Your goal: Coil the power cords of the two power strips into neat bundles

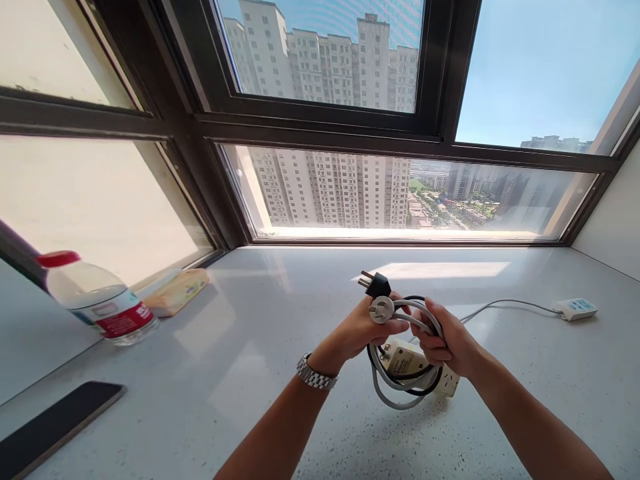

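Both hands are clamped on a bundle of cords above a speckled white windowsill [280,413]. The left hand [357,330], with a silver link-band wristwatch [317,373] at its wrist, grips the cords close to their ends, where a black three-pin plug [379,285] points up and left and a white three-pin plug [381,310] sits just below it. The right hand [445,340] has its fingers closed around the looped grey cable [400,406] and black cable [400,377]. A cream power strip [407,360] shows behind the hanging loops; whether it rests on the sill cannot be told. To the right, a small white box [576,309] trails a thin grey cord; on the left are a red-capped plastic bottle [100,300], a tissue pack [177,292] and a dark smartphone [60,427]
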The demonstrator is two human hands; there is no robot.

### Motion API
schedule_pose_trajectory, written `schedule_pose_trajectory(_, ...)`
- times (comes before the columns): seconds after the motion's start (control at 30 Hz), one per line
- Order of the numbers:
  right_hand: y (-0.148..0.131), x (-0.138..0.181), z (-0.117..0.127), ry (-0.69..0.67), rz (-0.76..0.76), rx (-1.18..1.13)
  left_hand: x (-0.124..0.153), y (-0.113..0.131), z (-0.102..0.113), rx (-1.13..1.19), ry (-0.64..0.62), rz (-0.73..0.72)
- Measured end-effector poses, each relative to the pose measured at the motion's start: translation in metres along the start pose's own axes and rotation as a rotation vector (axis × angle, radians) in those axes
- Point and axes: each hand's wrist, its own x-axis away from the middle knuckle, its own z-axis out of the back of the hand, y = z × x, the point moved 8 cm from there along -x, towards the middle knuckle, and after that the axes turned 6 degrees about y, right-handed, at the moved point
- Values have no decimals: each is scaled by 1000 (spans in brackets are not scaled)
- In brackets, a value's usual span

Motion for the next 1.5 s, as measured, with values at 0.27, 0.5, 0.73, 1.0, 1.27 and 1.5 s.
schedule_pose_trajectory(0.27, 12, -1, -5, -140, -143, -74, -2, 2, 12, -247, 115, -94)
schedule_pose_trajectory(0.5, 10, 0, -4, -138, -151, -108, -1, 8, 17, -293, 208, -209)
schedule_pose_trajectory(0.73, 9, -1, -2, -67, -124, -63, 1, 17, 11, -342, 150, -375)
schedule_pose_trajectory(1.0, 3, 0, 1, 72, -30, -5, 1, 20, 8, -324, 182, -418)
schedule_pose_trajectory(1.27, -1, 0, 10, 221, 49, -5, -5, 1, 9, -200, 337, -383)
schedule_pose_trajectory(1.5, -3, 4, 6, 228, 80, -59, -10, -20, 1, 34, 231, -144)
